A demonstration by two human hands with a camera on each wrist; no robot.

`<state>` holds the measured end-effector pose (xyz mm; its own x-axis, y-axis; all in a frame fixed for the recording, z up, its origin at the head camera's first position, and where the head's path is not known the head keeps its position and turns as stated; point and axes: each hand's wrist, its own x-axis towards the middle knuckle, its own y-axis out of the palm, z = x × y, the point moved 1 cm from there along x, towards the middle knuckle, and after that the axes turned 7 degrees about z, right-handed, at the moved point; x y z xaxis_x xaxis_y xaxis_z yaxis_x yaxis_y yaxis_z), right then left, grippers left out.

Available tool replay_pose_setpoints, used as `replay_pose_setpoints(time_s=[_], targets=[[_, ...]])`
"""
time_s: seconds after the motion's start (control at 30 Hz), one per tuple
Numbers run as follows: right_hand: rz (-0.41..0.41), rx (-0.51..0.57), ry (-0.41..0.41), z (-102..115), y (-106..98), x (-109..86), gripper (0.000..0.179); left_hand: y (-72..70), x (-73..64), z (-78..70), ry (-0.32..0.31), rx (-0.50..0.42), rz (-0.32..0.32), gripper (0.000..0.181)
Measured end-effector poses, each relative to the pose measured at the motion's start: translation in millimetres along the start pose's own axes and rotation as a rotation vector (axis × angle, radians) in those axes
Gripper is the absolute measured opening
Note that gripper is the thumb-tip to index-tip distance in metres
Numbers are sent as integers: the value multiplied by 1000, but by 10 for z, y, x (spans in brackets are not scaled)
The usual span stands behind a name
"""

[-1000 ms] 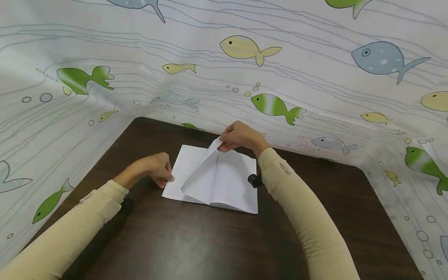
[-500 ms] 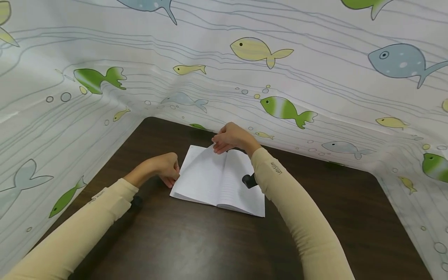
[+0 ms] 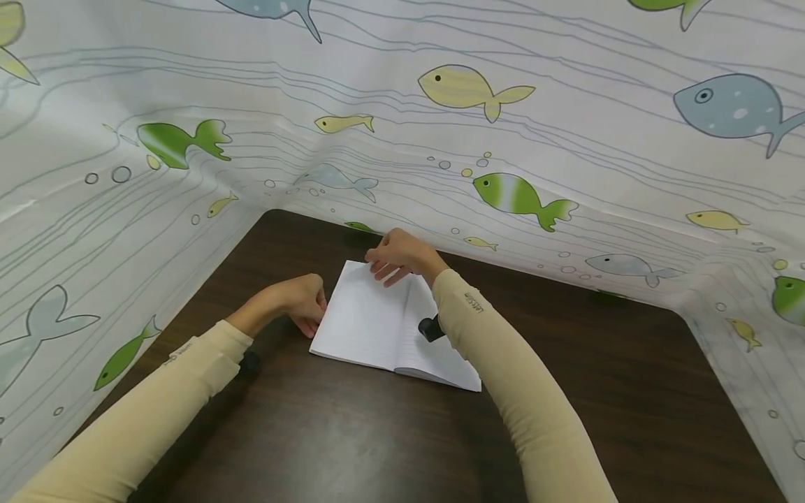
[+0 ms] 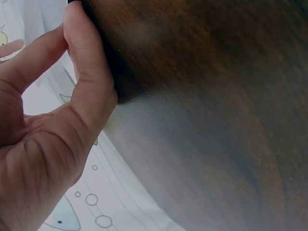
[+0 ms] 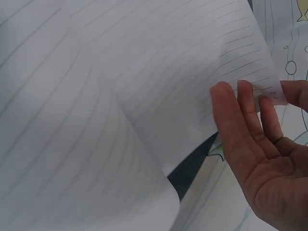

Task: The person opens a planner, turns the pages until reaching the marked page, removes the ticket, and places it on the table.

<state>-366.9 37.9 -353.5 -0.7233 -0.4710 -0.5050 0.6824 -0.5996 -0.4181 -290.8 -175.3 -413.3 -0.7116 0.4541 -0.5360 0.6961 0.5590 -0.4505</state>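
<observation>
An open notebook (image 3: 361, 318) with lined white pages lies on the dark table. The left hand (image 3: 304, 300) holds its left edge, thumb and fingertips close together; the left wrist view shows this hand (image 4: 57, 110) at the table's surface, with little of the notebook visible. Over the top left of the spread, the right hand (image 3: 400, 253) has the corner of a page between its fingers. In the right wrist view that lined page (image 5: 192, 62) reaches the right hand (image 5: 264, 154), with some fingers extended across it. The right forearm hides part of the right-hand page.
The brown table (image 3: 352, 440) stretches in front of the notebook and to both sides. A white sheet (image 3: 377, 42) printed with fish surrounds the table at the back and sides. Black wrist mounts (image 3: 431, 328) jut out near both sleeves.
The right hand has carried the raised page leftward and down, so it now covers the left side of the notebook. The left hand stays at the left edge. The head view has shifted slightly.
</observation>
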Motion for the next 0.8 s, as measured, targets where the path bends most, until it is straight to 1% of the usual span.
replay_pose_setpoints(time_s=[0.13,0.27,0.43,0.5,0.67,0.73,0.8], targets=[[-11,7,21,-34,84,112,31,-4,-10,15,-3,-13,1,14],[-30,24,21,-59,169,197,29,1,-11,24,-15,-15,-8,15],[-52,28,30,-111,235,276,31,17,-21,22,-14,-23,-4,14],[-52,48,37,-127,247,298,33,15,-23,25,-13,-20,-5,14],[-46,152,86,-154,264,346,32,-5,-18,42,-10,-18,-3,13],[-43,167,102,-148,278,355,30,-13,-15,50,-8,-22,2,13],[-35,158,106,-124,304,357,29,-22,-19,60,-4,-26,6,13]])
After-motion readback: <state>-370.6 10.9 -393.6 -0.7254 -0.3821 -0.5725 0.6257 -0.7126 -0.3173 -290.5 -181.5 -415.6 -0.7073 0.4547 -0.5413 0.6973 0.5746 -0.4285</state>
